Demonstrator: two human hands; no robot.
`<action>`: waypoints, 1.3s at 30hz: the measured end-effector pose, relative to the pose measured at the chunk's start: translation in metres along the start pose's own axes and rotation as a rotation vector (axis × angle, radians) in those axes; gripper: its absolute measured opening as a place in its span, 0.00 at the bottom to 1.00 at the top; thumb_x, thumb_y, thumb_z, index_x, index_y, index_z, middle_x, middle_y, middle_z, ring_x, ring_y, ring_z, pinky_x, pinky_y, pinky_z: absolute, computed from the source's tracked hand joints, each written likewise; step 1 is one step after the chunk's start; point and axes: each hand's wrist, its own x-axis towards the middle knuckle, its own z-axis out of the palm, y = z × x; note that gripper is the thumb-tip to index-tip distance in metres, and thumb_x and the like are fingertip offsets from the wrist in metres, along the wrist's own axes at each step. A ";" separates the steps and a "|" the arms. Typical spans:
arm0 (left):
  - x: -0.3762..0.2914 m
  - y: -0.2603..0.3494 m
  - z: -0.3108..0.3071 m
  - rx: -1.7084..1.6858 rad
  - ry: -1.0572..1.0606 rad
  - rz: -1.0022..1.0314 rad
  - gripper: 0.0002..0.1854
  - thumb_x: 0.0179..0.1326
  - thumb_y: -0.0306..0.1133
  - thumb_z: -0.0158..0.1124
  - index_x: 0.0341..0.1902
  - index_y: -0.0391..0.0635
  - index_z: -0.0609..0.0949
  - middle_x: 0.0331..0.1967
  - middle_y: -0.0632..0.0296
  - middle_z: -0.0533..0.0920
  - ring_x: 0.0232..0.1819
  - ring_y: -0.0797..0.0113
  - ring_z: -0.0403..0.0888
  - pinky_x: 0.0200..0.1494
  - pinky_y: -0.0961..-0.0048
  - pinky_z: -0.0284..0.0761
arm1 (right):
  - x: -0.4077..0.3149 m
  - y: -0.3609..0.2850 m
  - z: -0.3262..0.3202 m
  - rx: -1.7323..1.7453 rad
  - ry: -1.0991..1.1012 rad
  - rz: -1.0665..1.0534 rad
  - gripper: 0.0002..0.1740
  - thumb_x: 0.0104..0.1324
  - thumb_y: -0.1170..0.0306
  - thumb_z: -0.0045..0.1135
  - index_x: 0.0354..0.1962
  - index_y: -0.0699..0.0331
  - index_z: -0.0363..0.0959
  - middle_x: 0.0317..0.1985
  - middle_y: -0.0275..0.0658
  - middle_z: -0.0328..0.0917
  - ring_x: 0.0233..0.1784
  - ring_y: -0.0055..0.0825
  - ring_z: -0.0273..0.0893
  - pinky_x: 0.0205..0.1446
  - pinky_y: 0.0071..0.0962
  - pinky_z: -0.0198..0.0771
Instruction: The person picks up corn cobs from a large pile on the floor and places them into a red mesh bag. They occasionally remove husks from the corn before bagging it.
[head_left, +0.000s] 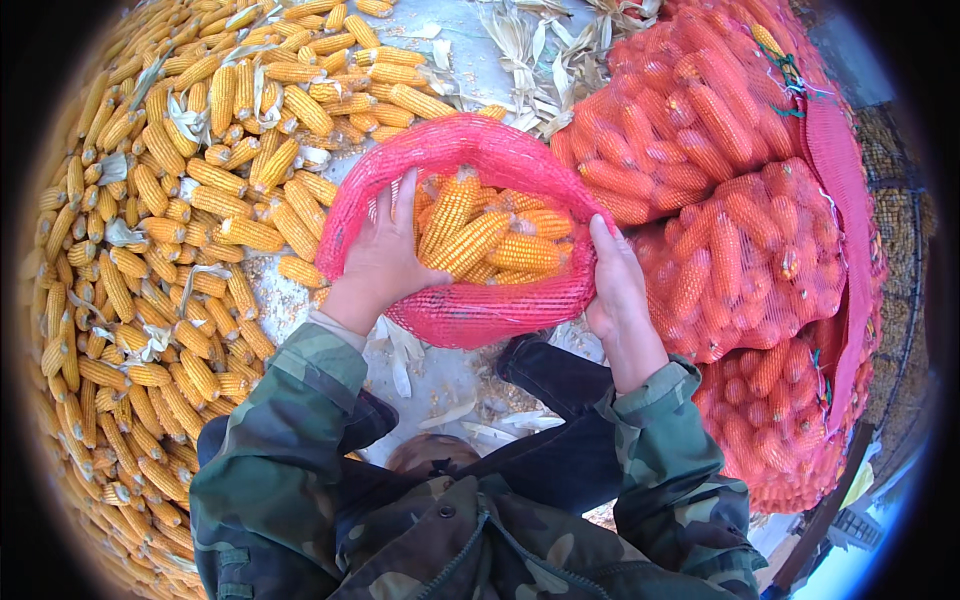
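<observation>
A red mesh bag (480, 315) with a rolled-down mouth stands before me, partly filled with yellow corn cobs (480, 240). My left hand (382, 259) reaches over its front left rim. The fingers are apart and lie along the inner wall, and the thumb points towards the cobs. No cob shows in that hand. On the opposite side, my right hand (616, 289) grips the rim, its thumb up on the edge and its palm against the outside. The fingertips of the right hand are hidden behind the mesh.
A large heap of husked corn cobs (172, 300) spreads along the left. Filled red mesh bags (742, 255) are stacked at the right, close to my right hand. Dry husks (544, 56) litter the concrete floor (450, 375). My legs (555, 450) flank the space below the bag.
</observation>
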 end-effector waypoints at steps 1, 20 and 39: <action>0.008 0.002 -0.002 -0.128 0.030 -0.020 0.72 0.37 0.49 0.81 0.76 0.48 0.38 0.73 0.38 0.51 0.70 0.40 0.61 0.65 0.55 0.69 | 0.005 -0.002 -0.003 0.062 0.015 -0.039 0.21 0.76 0.61 0.45 0.60 0.64 0.66 0.57 0.40 0.74 0.58 0.31 0.73 0.63 0.36 0.69; 0.037 0.014 0.068 -0.218 -0.179 0.021 0.13 0.61 0.34 0.58 0.46 0.44 0.83 0.44 0.54 0.80 0.47 0.52 0.79 0.50 0.61 0.77 | 0.047 0.000 -0.018 -0.054 0.030 0.026 0.25 0.73 0.62 0.50 0.62 0.66 0.64 0.62 0.42 0.70 0.63 0.36 0.70 0.67 0.38 0.65; 0.016 -0.321 0.141 -0.678 0.864 -1.155 0.39 0.50 0.41 0.76 0.55 0.28 0.65 0.51 0.40 0.74 0.48 0.50 0.75 0.55 0.60 0.69 | 0.045 -0.005 0.004 -0.231 0.126 0.060 0.22 0.72 0.64 0.51 0.60 0.64 0.67 0.58 0.41 0.74 0.60 0.34 0.73 0.65 0.36 0.67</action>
